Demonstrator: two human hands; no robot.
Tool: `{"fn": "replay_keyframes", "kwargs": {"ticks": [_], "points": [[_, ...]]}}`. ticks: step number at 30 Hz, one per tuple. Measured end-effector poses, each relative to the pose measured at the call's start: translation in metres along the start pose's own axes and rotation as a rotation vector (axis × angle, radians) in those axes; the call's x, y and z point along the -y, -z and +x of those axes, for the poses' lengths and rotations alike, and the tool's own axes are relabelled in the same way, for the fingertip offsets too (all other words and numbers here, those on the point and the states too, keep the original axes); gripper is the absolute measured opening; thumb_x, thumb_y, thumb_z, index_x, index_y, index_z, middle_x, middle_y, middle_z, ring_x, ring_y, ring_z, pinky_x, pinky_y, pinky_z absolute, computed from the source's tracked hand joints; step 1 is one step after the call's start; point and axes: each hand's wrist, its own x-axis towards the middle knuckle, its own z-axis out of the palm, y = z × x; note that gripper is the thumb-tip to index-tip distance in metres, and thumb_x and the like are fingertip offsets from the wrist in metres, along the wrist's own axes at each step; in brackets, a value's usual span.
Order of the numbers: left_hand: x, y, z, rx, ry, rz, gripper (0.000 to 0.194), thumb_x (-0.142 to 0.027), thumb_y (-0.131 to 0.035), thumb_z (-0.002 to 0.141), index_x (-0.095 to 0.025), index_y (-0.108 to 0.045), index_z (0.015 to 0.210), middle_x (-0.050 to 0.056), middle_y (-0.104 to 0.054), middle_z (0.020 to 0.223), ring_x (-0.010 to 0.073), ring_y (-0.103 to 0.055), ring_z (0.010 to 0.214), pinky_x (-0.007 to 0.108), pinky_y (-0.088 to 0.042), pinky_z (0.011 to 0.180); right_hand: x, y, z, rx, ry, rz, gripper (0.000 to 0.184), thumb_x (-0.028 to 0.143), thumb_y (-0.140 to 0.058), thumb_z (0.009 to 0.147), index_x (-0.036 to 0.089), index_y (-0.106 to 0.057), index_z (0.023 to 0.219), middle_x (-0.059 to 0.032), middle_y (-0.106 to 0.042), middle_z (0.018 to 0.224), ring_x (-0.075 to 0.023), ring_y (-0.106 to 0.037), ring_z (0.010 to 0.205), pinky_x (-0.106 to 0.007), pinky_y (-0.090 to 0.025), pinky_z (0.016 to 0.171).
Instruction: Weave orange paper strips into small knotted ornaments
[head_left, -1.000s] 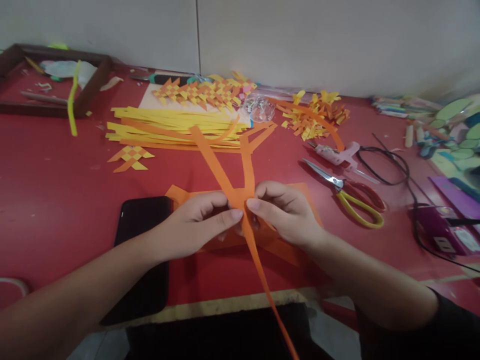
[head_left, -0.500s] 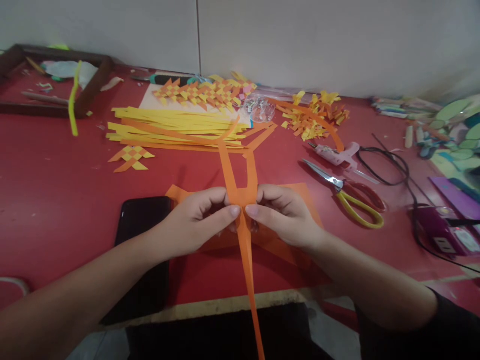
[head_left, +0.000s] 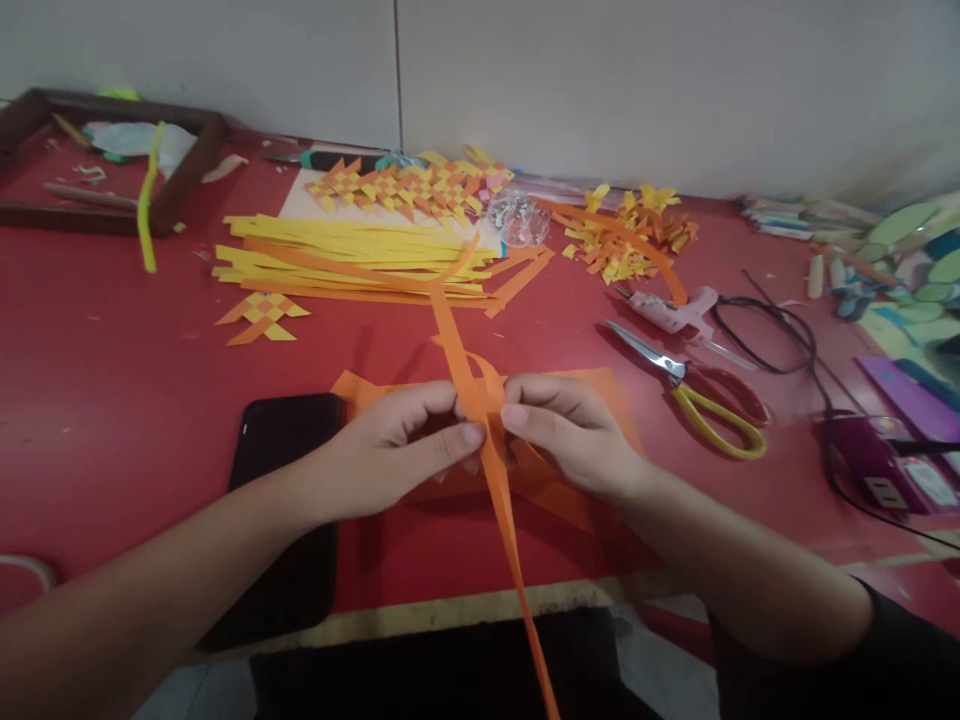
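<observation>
Between my two hands are long orange paper strips (head_left: 496,475), pinched together at their crossing. My left hand (head_left: 409,440) grips them from the left, thumb on top. My right hand (head_left: 570,430) pinches them from the right, thumb and fingertips at one strip's edge. One end points up and away toward the yellow strips; the other hangs down over the table's front edge. Another strip curls just above my right fingertips. Beneath my hands lies orange paper (head_left: 600,400). A black phone (head_left: 285,450) rests under my left forearm.
Yellow paper strips (head_left: 337,245) lie in a pile beyond my hands, beside a woven paper fish (head_left: 266,315). On the right are scissors (head_left: 686,385), a pink glue gun (head_left: 679,310) and a purple power socket (head_left: 885,465). A wooden tray (head_left: 199,160) stands far left.
The upright strip on the right has folded down into a curl near my right fingertips. The hanging end has swung to the right. My right thumb has shifted slightly right.
</observation>
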Motion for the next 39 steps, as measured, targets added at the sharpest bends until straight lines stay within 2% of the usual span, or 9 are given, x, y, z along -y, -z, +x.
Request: {"fn": "replay_keyframes", "kwargs": {"ticks": [4, 13, 17, 20, 28, 32, 36, 39], "points": [[0.0011, 0.0007, 0.0002, -0.011, -0.043, 0.049, 0.015, -0.030, -0.058, 0.093, -0.016, -0.063, 0.090, -0.002, -0.056, 0.073, 0.0082, -0.046, 0.061, 0.019, -0.040, 0.055, 0.0006, 0.0005, -0.0005, 0.035, 0.016, -0.048, 0.031, 0.039, -0.069, 0.085, 0.018, -0.057, 0.067, 0.0007, -0.059, 0.059, -0.0120, -0.055, 0.056, -0.026, -0.044, 0.054], [0.0034, 0.0028, 0.0010, -0.056, -0.034, 0.040, 0.019, -0.034, -0.057, 0.094, -0.016, -0.063, 0.094, -0.003, -0.057, 0.073, 0.0075, -0.047, 0.059, 0.017, -0.037, 0.052, -0.0031, 0.0007, 0.0013, -0.026, 0.126, -0.022, 0.026, 0.030, -0.068, 0.087, 0.016, -0.057, 0.068, 0.0018, -0.061, 0.060, -0.0080, -0.053, 0.052, -0.021, -0.043, 0.051], [-0.0004, 0.0010, -0.0006, 0.018, -0.011, 0.014, 0.029, -0.039, -0.050, 0.097, -0.015, -0.062, 0.085, -0.002, -0.055, 0.069, 0.0075, -0.044, 0.056, 0.019, -0.036, 0.051, -0.0033, 0.0001, 0.0012, -0.051, 0.081, 0.000, 0.025, 0.030, -0.067, 0.088, 0.017, -0.056, 0.069, 0.0019, -0.061, 0.058, -0.0088, -0.055, 0.051, -0.021, -0.043, 0.050], [-0.0032, 0.0002, -0.0013, 0.059, -0.009, 0.060, 0.024, -0.036, -0.055, 0.095, -0.015, -0.062, 0.087, -0.002, -0.055, 0.069, 0.0080, -0.044, 0.057, 0.020, -0.036, 0.052, -0.0019, -0.0001, 0.0008, -0.053, 0.080, 0.010, 0.026, 0.029, -0.068, 0.087, 0.016, -0.057, 0.068, 0.0022, -0.061, 0.058, -0.0075, -0.054, 0.050, -0.019, -0.042, 0.049], [-0.0036, 0.0014, 0.0011, 0.035, -0.103, 0.124, 0.017, -0.029, -0.054, 0.095, -0.015, -0.062, 0.088, -0.002, -0.057, 0.076, 0.0080, -0.046, 0.061, 0.019, -0.038, 0.055, 0.0003, 0.0012, -0.0013, 0.120, 0.086, -0.014, 0.025, 0.027, -0.066, 0.089, 0.015, -0.059, 0.069, -0.0014, -0.064, 0.066, -0.0096, -0.058, 0.057, -0.022, -0.048, 0.054], [-0.0016, 0.0024, 0.0007, 0.013, -0.084, 0.113, 0.020, -0.031, -0.055, 0.094, -0.015, -0.062, 0.085, -0.001, -0.058, 0.074, 0.0080, -0.045, 0.059, 0.019, -0.036, 0.053, -0.0004, 0.0013, -0.0011, 0.090, 0.126, -0.046, 0.026, 0.028, -0.066, 0.089, 0.016, -0.057, 0.067, -0.0009, -0.063, 0.064, -0.0107, -0.059, 0.058, -0.023, -0.047, 0.054], [0.0015, 0.0040, -0.0010, -0.015, -0.032, 0.053, 0.021, -0.035, -0.056, 0.094, -0.015, -0.065, 0.096, -0.001, -0.059, 0.074, 0.0072, -0.044, 0.058, 0.018, -0.035, 0.052, -0.0002, 0.0013, -0.0007, 0.031, 0.138, -0.067, 0.024, 0.027, -0.066, 0.088, 0.016, -0.060, 0.069, -0.0001, -0.063, 0.062, -0.0096, -0.058, 0.055, -0.021, -0.046, 0.051], [0.0027, 0.0045, -0.0022, -0.029, -0.021, 0.015, 0.027, -0.039, -0.054, 0.095, -0.015, -0.065, 0.089, -0.001, -0.060, 0.072, 0.0070, -0.044, 0.057, 0.018, -0.034, 0.051, 0.0001, 0.0005, -0.0004, -0.008, 0.145, -0.046, 0.022, 0.025, -0.067, 0.088, 0.015, -0.061, 0.069, 0.0005, -0.064, 0.062, -0.0079, -0.057, 0.053, -0.020, -0.046, 0.051]]}}
